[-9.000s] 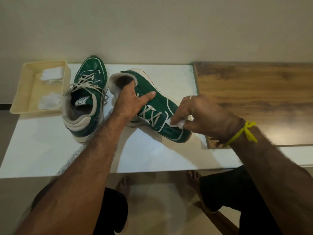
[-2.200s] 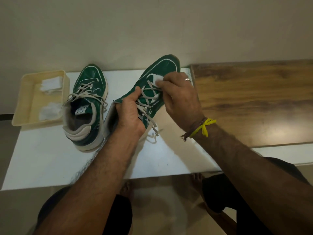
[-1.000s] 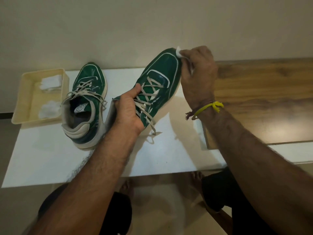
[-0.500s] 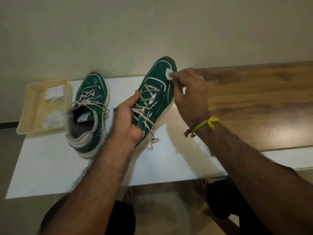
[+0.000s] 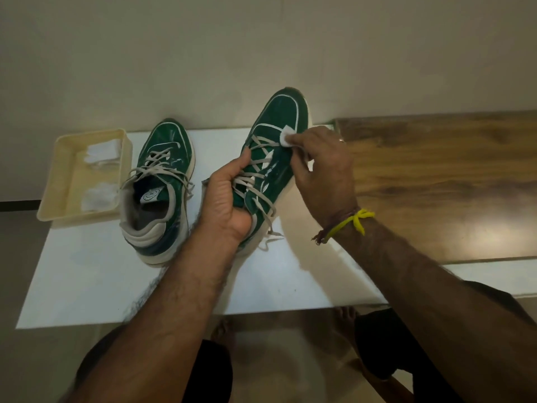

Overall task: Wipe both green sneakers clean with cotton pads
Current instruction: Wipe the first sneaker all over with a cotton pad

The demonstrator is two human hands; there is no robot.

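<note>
While the second green lace-up sneaker [image 5: 165,181] waits on the white tabletop [image 5: 87,274] w/ spare pads in the cream plastic tray [image 5: 62,181], left hand [image 5: 225,205] grips the raised green sneaker [image 5: 276,158], right-hand fingers [image 5: 302,139] pinching a small white cotton pad [image 5: 287,139], now back from toe tip to vamp, so wiping's prob. partway.

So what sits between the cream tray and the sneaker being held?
In the head view, the other green sneaker stands on the white table between the tray and the held sneaker.

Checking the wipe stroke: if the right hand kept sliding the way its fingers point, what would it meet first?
The right hand points left across the held sneaker; the cotton pad would probably run into its laces first.
</note>
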